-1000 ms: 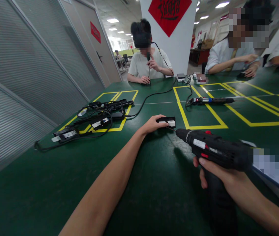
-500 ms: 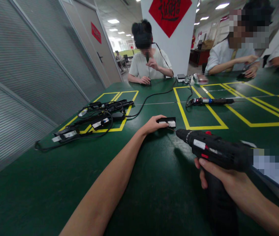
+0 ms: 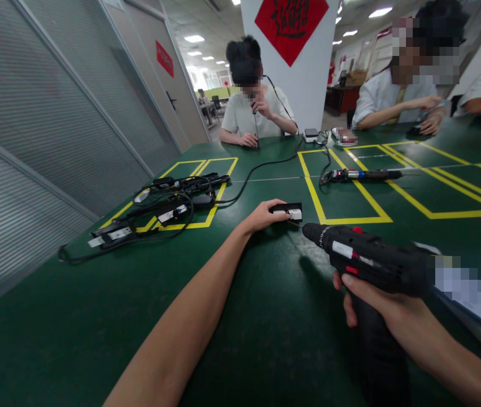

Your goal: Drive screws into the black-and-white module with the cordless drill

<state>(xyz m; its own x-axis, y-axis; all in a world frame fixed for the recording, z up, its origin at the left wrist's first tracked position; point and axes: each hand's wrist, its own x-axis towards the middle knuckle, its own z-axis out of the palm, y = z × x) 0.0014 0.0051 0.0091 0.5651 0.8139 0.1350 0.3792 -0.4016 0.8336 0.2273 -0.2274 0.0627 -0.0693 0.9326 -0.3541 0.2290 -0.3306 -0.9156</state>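
Note:
My left hand [image 3: 268, 216] grips a small black part with white labels [image 3: 295, 213] on the green table [image 3: 240, 288], its thumb lying across the part's near side. A black power drill with red accents [image 3: 367, 257] is in my right hand [image 3: 376, 297], whose fingers wrap round the handle. The drill points left, and its thin bit reaches the near edge of the black part. Whether the bit's tip touches the part is too small to tell.
Black devices with cables [image 3: 172, 209] lie at the left. A dark cylindrical tool [image 3: 367, 174] rests among yellow tape outlines [image 3: 356, 220] at the right. Beyond it is a small white box [image 3: 310, 134]. A pixelated flat object [image 3: 473, 294] is at far right. Several people sit across the table.

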